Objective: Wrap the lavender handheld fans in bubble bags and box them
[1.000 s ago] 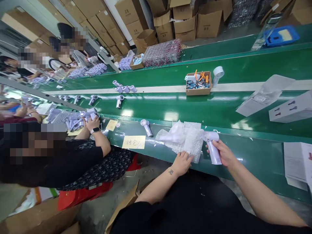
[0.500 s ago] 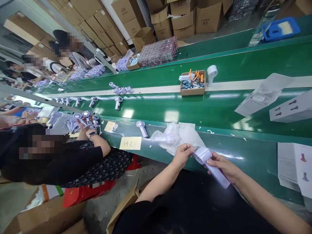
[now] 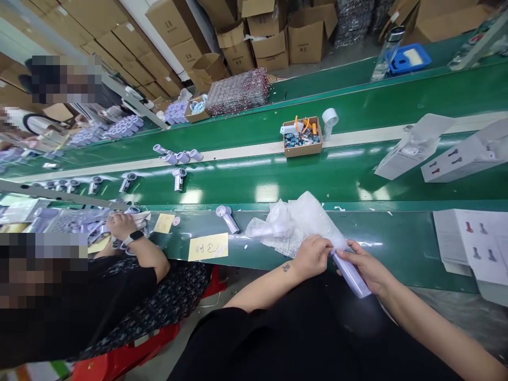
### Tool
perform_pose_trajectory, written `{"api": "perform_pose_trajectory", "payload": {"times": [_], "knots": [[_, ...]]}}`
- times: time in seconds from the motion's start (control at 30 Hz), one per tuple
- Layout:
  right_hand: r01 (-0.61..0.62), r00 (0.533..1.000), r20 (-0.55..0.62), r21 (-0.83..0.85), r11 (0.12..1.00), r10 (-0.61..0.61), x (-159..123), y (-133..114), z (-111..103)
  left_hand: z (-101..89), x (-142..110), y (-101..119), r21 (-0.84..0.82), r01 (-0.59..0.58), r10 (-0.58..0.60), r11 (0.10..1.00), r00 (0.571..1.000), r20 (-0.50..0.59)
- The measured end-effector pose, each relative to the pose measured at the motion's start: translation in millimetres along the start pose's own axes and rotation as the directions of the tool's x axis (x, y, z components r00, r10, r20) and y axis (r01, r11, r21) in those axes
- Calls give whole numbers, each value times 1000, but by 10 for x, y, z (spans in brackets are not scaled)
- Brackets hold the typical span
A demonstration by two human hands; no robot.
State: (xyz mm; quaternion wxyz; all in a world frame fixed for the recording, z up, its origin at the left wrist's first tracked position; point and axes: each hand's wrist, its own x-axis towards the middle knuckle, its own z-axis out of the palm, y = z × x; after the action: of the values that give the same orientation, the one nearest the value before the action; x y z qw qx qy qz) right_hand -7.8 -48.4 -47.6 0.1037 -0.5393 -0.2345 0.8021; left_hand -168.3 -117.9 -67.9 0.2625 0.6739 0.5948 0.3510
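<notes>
A lilac handheld fan (image 3: 353,276) is in my right hand (image 3: 367,267), its fingers closed around the upper handle; the handle slants down toward my body. The fan's head is covered by a translucent white packing bag (image 3: 315,214). At the mouth of that bag my left hand (image 3: 315,255) is closed, pinching its edge beside the fan. More crumpled white bags (image 3: 273,225) lie to the left on the green worktop (image 3: 405,254). Another lilac handheld fan (image 3: 228,219) rests there beyond them.
A yellow paper note (image 3: 208,247) lies to the left, near a co-worker's hand (image 3: 121,226). Across the green belt (image 3: 238,180) stands a small carton of parts (image 3: 304,151). White printed boxes (image 3: 460,159) stand at the right, with a folded printed carton (image 3: 456,227) nearer me.
The fan's head has gone into the bag, and my left hand has moved right, close against my right hand. The view has shifted; the co-worker's raised hands have lowered.
</notes>
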Motion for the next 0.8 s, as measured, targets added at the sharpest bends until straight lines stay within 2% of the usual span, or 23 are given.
{"api": "perform_pose_trajectory", "payload": {"times": [0.07, 0.1, 0.17, 0.23, 0.27, 0.3, 0.33, 0.37, 0.4, 0.47, 0.5, 0.53, 0.57, 0.6, 0.63, 0.67, 0.7, 0.73, 0.77, 0.8], "knots": [[23, 994, -105, 91, 996, -13, 15, 36, 11, -21, 28, 28, -28, -11, 14, 1000, 992, 123], [32, 988, -151, 111, 993, -15, 11, 50, 6, -36, 41, 35, -79, 35, -20, 996, 984, 180], [37, 979, -201, 51, 998, -26, -47, 71, -25, -76, 72, 37, -240, 280, -218, 930, 942, 255], [72, 967, -229, -162, 984, -109, -188, 79, -88, -136, 107, 37, -405, 554, -446, 728, 830, 334], [114, 953, -237, -298, 948, -189, -284, 74, -130, -174, 123, 46, -467, 636, -513, 614, 772, 376], [161, 931, -235, -420, 893, -279, -389, 62, -175, -215, 133, 66, -516, 678, -542, 523, 732, 412], [205, 907, -226, -498, 843, -354, -493, 42, -219, -257, 139, 99, -554, 689, -539, 467, 718, 439], [234, 897, -215, -510, 828, -386, -586, 16, -253, -296, 138, 146, -582, 681, -514, 445, 726, 457], [244, 909, -203, -449, 859, -364, -658, -14, -273, -326, 133, 207, -599, 657, -469, 457, 751, 465], [149, 977, -124, -173, 974, -172, -710, -64, -246, -345, 115, 350, -612, 563, -323, 555, 824, 466], [50, 997, -51, -30, 998, -51, -684, -74, -198, -334, 107, 417, -603, 488, -223, 631, 859, 462], [-52, 999, 12, 70, 996, 51, -628, -69, -130, -315, 99, 466, -586, 396, -106, 707, 879, 465], [-135, 990, 54, 122, 983, 129, -548, -48, -53, -301, 91, 486, -571, 293, 24, 767, 877, 481], [-188, 981, 66, 139, 972, 180, -454, -14, 25, -305, 83, 465, -563, 196, 139, 803, 857, 497], [-198, 980, 49, 137, 971, 193, -355, 28, 91, -340, 72, 393, -551, 137, 190, 823, 848, 494], [-163, 987, 7, 123, 979, 163, -258, 70, 137, -416, 56, 267, -514, 150, 115, 845, 887, 448], [-93, 994, -46, 96, 991, 98, -167, 105, 155, -539, 31, 89, -466, 224, -53, 856, 935, 351], [-2, 995, -101, 55, 998, 7, -81, 129, 143, -703, -4, -132, -415, 363, -323, 834, 932, 165], [102, 983, -154, 3, 995, -100, 3, 138, 103, -899, -51, -383, -368, 595, -675, 715, 724, -140], [197, 956, -211, -57, 979, -205, 87, 134, 37, -1108, -112, -646, -359, 681, -770, 638, 577, -273]]}}
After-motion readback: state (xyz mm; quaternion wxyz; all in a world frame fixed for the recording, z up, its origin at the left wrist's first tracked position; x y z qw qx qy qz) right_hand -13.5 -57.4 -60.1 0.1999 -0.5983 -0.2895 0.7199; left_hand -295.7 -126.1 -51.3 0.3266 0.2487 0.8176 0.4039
